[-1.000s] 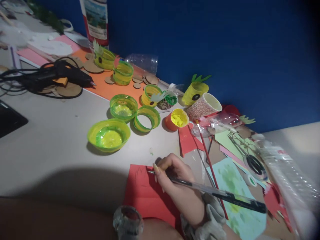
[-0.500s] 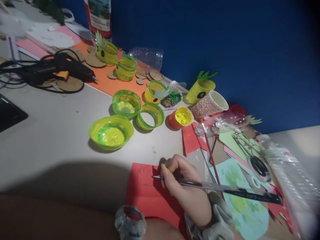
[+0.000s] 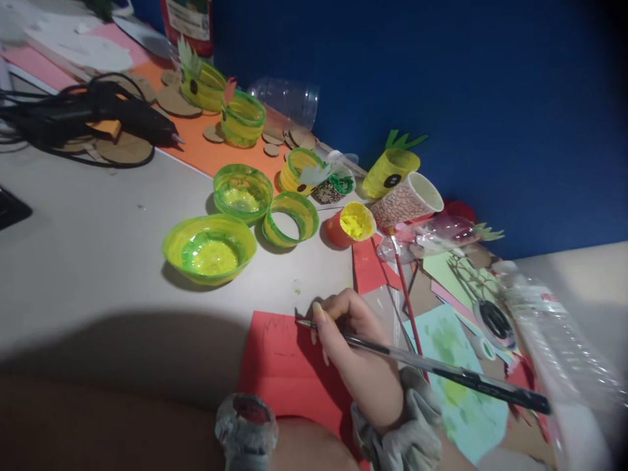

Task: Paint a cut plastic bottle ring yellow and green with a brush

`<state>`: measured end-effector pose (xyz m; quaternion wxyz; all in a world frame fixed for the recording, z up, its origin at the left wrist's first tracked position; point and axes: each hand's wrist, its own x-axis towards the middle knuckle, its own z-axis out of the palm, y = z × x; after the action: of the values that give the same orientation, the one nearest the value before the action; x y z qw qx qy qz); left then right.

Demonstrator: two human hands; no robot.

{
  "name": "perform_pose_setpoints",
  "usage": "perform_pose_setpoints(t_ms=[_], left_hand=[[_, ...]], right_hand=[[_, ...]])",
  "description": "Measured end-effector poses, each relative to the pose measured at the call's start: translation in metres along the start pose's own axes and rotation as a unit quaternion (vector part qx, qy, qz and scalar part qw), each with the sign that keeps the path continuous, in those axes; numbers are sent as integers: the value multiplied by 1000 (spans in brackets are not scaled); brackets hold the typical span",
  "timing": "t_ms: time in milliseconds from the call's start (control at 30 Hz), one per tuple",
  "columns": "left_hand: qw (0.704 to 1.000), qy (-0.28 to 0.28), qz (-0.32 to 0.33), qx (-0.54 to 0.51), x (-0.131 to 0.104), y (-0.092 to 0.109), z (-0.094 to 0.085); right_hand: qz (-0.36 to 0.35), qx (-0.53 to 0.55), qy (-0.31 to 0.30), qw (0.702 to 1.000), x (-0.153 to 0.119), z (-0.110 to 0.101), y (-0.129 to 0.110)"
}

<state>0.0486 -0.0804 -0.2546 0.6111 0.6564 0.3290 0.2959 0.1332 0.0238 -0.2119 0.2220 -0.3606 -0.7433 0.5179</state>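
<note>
The right hand (image 3: 356,350) holds a pen (image 3: 426,363) tight between its fingers; the pen tip touches the top edge of a red paper (image 3: 282,373) that lies flat on the desk (image 3: 98,261), close to the person; faint pen lines show on the paper left of the tip; a grey scrunchie (image 3: 407,428) sits on the right wrist; only the left wrist, with a clear watch (image 3: 246,425), shows at the bottom, so I cannot tell how the left hand is; behind the paper stand a green and yellow bowl (image 3: 209,248), a green ring (image 3: 290,218) and a small pot of yellow paint (image 3: 350,226); a red paintbrush (image 3: 407,301) lies just right of the hand; a black glue gun (image 3: 112,114) lies far off to the left.
</note>
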Motion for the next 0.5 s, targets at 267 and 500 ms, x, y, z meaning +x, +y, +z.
perform_pose_setpoints(t_ms=[267,500], left_hand=[[993,87,-75,18,-9,-63,33],[990,121,-70,20,-8,-85,57]], right_hand=[[-2,-2,-9,1000,2,0,2],[-5,-14,-34,999,-1,-5,0]])
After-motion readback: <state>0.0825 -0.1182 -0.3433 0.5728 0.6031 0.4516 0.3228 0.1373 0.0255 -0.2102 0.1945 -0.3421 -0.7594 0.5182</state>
